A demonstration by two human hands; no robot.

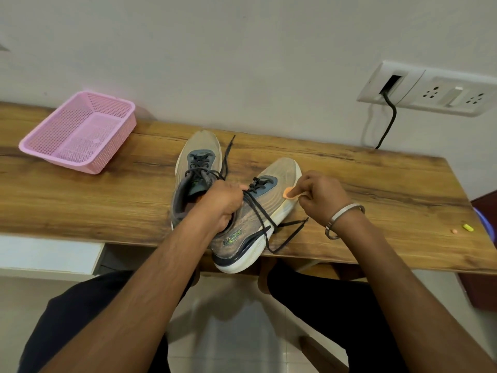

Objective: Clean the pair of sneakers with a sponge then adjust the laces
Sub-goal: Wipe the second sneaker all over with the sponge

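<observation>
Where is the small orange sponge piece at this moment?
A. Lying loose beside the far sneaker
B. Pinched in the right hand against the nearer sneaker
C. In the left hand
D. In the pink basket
B: the right hand pinches the orange sponge against the nearer sneaker, near its toe.

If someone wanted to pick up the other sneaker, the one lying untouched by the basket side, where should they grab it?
Probably at the heel collar of the far sneaker, coming from the near side. Its opening faces the person, its toe points at the wall, and the rim gives fingers an edge to hook. The left hand already grips the near sneaker that way, while the right hand pinches the small orange sponge.
</observation>
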